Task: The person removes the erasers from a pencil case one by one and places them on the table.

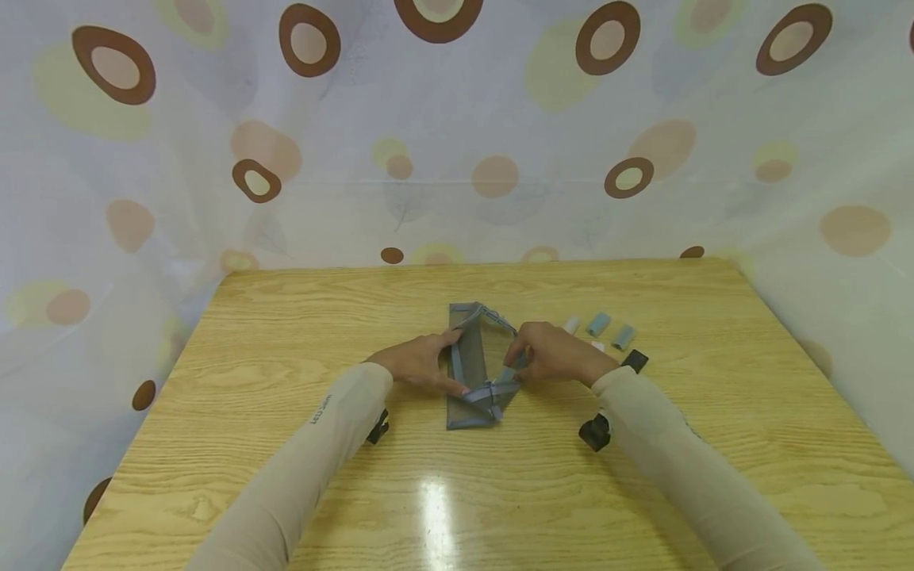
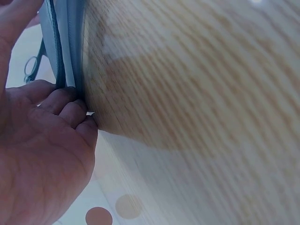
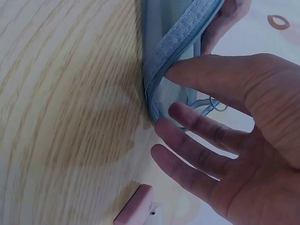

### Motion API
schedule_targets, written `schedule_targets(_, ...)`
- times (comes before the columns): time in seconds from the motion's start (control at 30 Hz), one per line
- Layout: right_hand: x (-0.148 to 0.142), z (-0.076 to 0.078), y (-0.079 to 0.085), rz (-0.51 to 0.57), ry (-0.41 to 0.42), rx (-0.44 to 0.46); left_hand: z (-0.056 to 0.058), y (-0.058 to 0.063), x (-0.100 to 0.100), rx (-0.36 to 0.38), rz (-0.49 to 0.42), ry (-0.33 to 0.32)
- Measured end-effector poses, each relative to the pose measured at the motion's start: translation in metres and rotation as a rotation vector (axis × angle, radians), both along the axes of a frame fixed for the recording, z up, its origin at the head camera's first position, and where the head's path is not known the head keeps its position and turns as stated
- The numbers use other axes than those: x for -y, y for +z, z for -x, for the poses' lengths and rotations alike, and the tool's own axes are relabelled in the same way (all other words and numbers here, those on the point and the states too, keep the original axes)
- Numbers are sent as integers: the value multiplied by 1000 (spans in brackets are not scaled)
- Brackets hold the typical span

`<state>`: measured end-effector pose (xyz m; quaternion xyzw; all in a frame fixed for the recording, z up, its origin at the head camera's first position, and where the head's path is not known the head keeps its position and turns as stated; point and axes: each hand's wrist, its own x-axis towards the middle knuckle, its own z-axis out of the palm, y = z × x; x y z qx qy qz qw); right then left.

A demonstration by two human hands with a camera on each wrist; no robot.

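Note:
A grey-blue zip pouch (image 1: 471,357) with see-through mesh sides lies on the table, its zipped mouth spread apart. My left hand (image 1: 424,361) grips its left side; in the left wrist view the curled fingers (image 2: 70,105) press against the pouch edge (image 2: 75,37). Over the mouth's right side is my right hand (image 1: 553,353), fingers pointing down, with a pale blue piece (image 1: 505,374) just below the fingertips. In the right wrist view, the thumb (image 3: 201,77) touches the zipper edge (image 3: 187,42) and three fingers are loosely spread. The right index finger is hidden there.
Right of the pouch lie two small light-blue blocks (image 1: 598,323) and a whitish piece (image 1: 571,325). A pinkish block (image 3: 136,206) shows in the right wrist view. A patterned curtain (image 1: 493,222) rises behind the wooden table (image 1: 321,309). Dark mounts (image 1: 595,432) sit at both wrists.

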<state>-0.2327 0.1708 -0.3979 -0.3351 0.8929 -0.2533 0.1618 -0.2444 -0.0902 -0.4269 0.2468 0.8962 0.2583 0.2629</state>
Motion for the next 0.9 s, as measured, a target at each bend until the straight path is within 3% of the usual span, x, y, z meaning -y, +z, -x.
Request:
schedule_targets(0.33, 3, 3, -1, -50, 1, 7, 0, 2, 0, 2, -9, -7)
schedule_targets(0.57, 6, 3, -2, -96, 26, -52, -1, 3, 1, 11, -8, -6)
schedule_targets(0.9, 9, 4, -2, -148, -5, -53, 0, 1, 1, 12, -13, -4)
